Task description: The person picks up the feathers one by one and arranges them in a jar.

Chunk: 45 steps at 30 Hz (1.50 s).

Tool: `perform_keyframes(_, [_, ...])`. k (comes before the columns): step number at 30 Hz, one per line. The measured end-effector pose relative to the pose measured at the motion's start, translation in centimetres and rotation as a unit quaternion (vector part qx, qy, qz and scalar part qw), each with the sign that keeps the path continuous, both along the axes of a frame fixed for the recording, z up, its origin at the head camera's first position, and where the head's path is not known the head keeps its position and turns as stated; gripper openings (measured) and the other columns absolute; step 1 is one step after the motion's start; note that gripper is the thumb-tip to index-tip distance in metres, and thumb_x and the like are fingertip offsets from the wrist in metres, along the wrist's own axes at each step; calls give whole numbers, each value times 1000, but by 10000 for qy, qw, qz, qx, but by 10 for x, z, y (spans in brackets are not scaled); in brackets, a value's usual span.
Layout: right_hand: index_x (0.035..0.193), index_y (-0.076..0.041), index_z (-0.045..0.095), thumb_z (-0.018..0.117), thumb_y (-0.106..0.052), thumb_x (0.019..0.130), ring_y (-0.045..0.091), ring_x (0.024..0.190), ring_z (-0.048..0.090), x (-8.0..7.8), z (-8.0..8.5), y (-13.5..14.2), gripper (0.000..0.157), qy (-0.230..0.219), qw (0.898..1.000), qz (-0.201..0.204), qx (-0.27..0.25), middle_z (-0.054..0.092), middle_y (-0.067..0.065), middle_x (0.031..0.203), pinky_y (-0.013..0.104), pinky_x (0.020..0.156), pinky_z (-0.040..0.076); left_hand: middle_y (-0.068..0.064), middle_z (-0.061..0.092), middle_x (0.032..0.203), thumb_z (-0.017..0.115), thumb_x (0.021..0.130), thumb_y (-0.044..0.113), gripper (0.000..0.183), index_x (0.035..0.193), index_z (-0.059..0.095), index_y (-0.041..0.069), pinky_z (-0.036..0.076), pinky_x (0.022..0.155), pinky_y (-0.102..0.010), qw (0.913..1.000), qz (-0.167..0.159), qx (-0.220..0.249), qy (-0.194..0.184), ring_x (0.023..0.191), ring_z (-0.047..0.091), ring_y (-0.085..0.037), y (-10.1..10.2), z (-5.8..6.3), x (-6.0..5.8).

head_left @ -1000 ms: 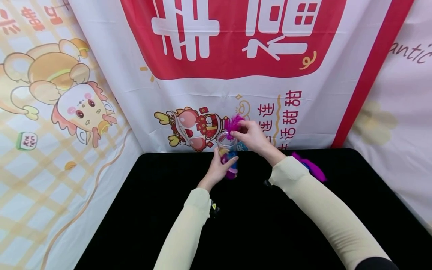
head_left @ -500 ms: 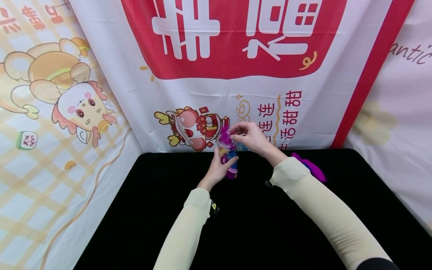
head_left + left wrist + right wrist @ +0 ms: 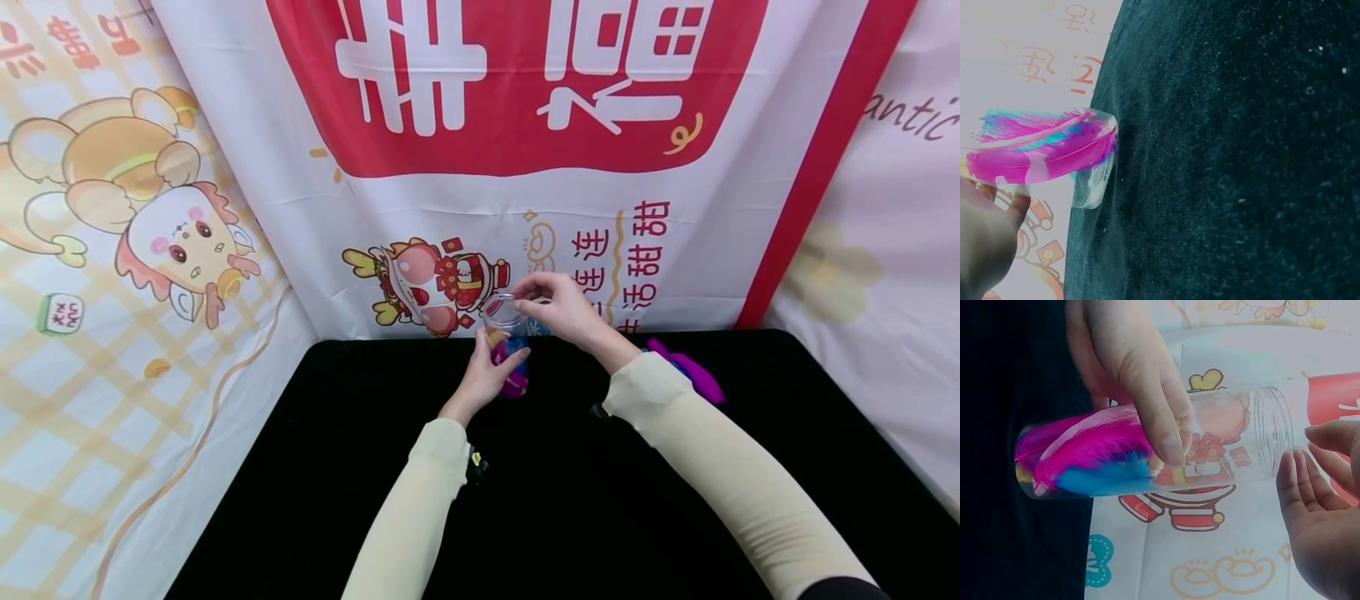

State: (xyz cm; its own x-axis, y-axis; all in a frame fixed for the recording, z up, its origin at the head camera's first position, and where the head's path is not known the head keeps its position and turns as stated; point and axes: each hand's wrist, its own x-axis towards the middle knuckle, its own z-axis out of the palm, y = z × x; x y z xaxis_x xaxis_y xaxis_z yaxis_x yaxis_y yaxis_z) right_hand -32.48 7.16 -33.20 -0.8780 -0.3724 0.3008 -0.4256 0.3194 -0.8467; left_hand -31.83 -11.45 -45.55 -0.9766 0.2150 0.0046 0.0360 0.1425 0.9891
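A clear plastic jar point(image 3: 504, 313) stands near the back edge of the black table. Its lower part holds magenta, blue and yellowish feathers point(image 3: 1097, 450), while the upper part shows clear wall. My left hand point(image 3: 482, 377) grips the jar round its middle, thumb across the near side. At the jar's open mouth, my right hand point(image 3: 558, 310) has its fingertips right by the rim point(image 3: 1282, 428); the fingers are relaxed with nothing visible between them. In the left wrist view, a magenta feather point(image 3: 1041, 159) shows through the jar's wall.
Purple and blue feathers point(image 3: 697, 379) lie on the black table point(image 3: 585, 517) at the back right, partly behind my right sleeve. A printed white and red cloth point(image 3: 420, 200) hangs directly behind the jar. Patterned cloths also hang at both sides.
A magenta feather that my right hand pinched above the jar has gone down into it, and the fingers have let go. My left hand and the jar have stayed put.
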Motion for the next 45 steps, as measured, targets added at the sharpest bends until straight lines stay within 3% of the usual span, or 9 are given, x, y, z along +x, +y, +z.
perform_keyframes(7, [112, -2, 71, 68, -8, 96, 24, 97, 67, 3, -1, 3, 18, 142, 9999, -8, -38, 72, 11, 106, 40, 85, 56, -10, 43, 150, 71, 97, 42, 73, 150, 23, 27, 40, 113, -50, 9995, 188, -17, 265, 134, 51, -29, 2, -9, -1])
perform_keyframes(18, [110, 0, 73, 70, -11, 96, 27, 96, 66, 8, -7, 17, 17, 362, 9991, -172, 168, 72, 15, 106, 43, 84, 53, -13, 42, 149, 69, 98, 43, 73, 151, 21, 30, 42, 111, -53, 9996, 243, -19, 162, 132, 51, -30, 1, -8, 1])
perform_keyframes(28, [110, -4, 72, 68, -10, 97, 26, 93, 64, 18, -18, 48, 14, 123, 9987, -245, 422, 71, 11, 105, 33, 76, 55, -9, 45, 146, 72, 93, 52, 79, 150, 23, 26, 40, 114, -50, 9990, 305, -133, 307, 133, 50, -27, 0, -10, -1])
perform_keyframes(39, [110, -5, 72, 68, -10, 98, 25, 96, 64, 26, -30, 80, 13, -138, 9961, -427, 764, 71, 12, 105, 43, 84, 54, -10, 44, 148, 72, 94, 49, 78, 150, 24, 26, 39, 114, -52, 9985, 371, -201, 337, 134, 49, -30, 2, -9, -1])
perform_keyframes(45, [107, -6, 72, 71, -10, 96, 23, 92, 65, 25, -41, 91, 12, 149, 9911, -514, 1217, 71, 8, 100, 43, 84, 55, -10, 43, 148, 72, 94, 51, 77, 150, 24, 27, 38, 114, -53, 9986, 394, -246, 260, 135, 48, -31, 3, -10, -3])
